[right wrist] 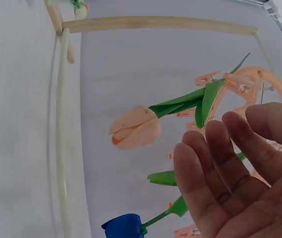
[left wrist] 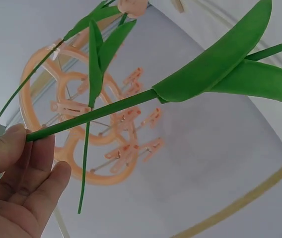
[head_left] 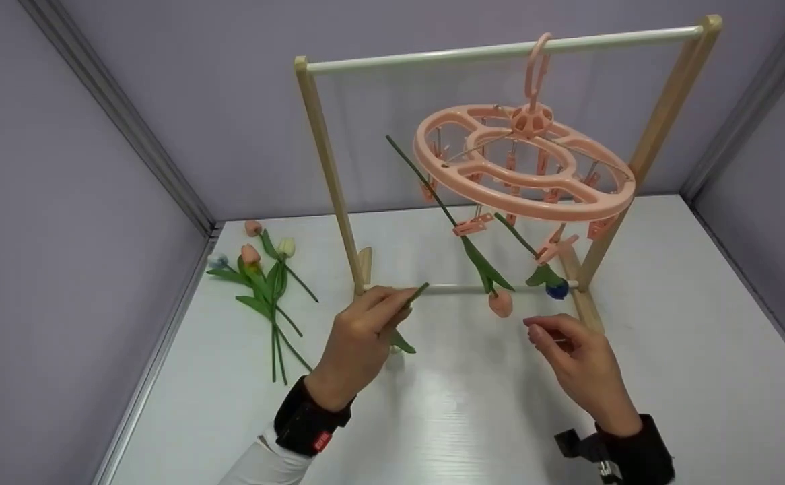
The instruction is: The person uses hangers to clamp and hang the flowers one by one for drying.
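Note:
My left hand pinches the green stem of an artificial flower between thumb and fingers. Broad leaves show on it in the left wrist view, and its whitish-blue bloom is cut off at the right edge. My right hand holds nothing, its fingers loosely bent, just below the hanging blooms. A round peach clip hanger hangs above both hands. One of its clips grips a peach tulip, bloom downward. Another clip holds a blue flower, also head down.
The hanger's hook goes over the white top bar of a rack with wooden posts. Several loose tulips lie in a bunch at the left of the white table. Grey partition walls stand around it.

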### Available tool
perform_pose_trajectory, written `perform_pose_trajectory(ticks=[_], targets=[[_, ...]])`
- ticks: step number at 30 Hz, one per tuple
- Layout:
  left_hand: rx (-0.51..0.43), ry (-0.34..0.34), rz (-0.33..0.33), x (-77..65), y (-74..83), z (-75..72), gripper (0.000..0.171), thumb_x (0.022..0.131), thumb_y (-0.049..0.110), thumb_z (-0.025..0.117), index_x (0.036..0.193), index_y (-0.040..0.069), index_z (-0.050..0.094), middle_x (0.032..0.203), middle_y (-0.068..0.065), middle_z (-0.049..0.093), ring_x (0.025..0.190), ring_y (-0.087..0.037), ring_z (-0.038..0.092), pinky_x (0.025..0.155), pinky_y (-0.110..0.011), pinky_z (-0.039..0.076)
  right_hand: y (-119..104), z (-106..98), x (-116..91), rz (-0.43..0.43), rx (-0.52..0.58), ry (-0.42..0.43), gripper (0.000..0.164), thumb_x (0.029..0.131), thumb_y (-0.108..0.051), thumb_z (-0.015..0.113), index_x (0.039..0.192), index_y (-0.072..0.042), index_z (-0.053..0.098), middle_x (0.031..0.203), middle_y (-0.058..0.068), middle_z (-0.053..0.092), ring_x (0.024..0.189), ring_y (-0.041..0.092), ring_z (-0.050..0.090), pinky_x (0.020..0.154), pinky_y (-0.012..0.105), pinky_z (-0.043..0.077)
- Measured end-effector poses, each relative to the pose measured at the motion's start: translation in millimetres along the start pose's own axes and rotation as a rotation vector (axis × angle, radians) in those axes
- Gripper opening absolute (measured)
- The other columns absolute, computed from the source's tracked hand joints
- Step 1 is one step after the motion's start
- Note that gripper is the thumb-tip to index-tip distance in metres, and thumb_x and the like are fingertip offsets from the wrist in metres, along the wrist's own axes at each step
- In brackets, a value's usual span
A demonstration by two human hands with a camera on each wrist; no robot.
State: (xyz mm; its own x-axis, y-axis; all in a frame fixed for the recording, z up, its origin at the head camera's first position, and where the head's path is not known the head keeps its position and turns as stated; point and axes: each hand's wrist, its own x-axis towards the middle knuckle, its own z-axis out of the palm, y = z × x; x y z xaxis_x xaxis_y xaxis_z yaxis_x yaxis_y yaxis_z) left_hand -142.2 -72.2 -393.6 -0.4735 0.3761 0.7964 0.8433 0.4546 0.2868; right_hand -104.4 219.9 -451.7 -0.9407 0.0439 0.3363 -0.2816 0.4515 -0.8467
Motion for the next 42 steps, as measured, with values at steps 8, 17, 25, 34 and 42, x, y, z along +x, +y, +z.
perform_pose_trajectory(ticks=[8,17,25,34,42], targets=[[-0.128,0.016,-0.04,8.6,13.3,14.9,0.024,0.082,0.003,0.067,0.106,0.003,0.067,0.091,-0.002,0.062,0.082,-0.006,0.059,0.07,-0.013,0.048,-17,14,9,-0.164,-0.006,-0.057,0.016,0.089,-0.015,0.06,0.103,-0.016,0.069,0.093,-0.006,0.063,0.081,0.01,0.06,0.068,0.019,0.05],[-0.304,0.049,-0.101,15.8,24.7,26.1,0.027,0.082,0.007,0.068,0.109,0.008,0.065,0.094,0.002,0.063,0.082,-0.006,0.06,0.072,-0.019,0.05,-56,29,8,-0.212,0.001,-0.12,0.016,0.086,-0.011,0.064,0.101,-0.017,0.068,0.096,-0.003,0.065,0.087,0.009,0.062,0.07,0.025,0.053],[-0.438,0.063,-0.183,26.5,41.6,27.7,0.023,0.08,0.005,0.069,0.103,0.003,0.065,0.088,-0.004,0.062,0.079,-0.011,0.06,0.075,-0.026,0.052,-79,34,5,-0.321,0.016,-0.123,0.019,0.08,-0.002,0.069,0.097,-0.009,0.067,0.094,0.005,0.065,0.09,0.019,0.062,0.07,0.033,0.053],[-0.556,0.106,-0.212,40.3,61.5,17.8,0.02,0.078,-0.003,0.069,0.096,0.001,0.062,0.086,-0.007,0.061,0.078,-0.016,0.061,0.075,-0.032,0.052,-61,42,7,-0.408,-0.007,-0.095,0.022,0.078,0.001,0.07,0.095,-0.012,0.067,0.091,-0.001,0.064,0.087,0.015,0.061,0.07,0.032,0.053],[-0.589,0.138,-0.213,44.7,62.0,14.1,0.017,0.078,-0.004,0.068,0.094,0.001,0.061,0.089,-0.007,0.062,0.079,-0.018,0.062,0.076,-0.034,0.052,-41,46,9,-0.415,0.02,-0.143,0.018,0.084,-0.011,0.065,0.098,-0.022,0.066,0.093,-0.01,0.062,0.086,0.008,0.059,0.07,0.029,0.052]])
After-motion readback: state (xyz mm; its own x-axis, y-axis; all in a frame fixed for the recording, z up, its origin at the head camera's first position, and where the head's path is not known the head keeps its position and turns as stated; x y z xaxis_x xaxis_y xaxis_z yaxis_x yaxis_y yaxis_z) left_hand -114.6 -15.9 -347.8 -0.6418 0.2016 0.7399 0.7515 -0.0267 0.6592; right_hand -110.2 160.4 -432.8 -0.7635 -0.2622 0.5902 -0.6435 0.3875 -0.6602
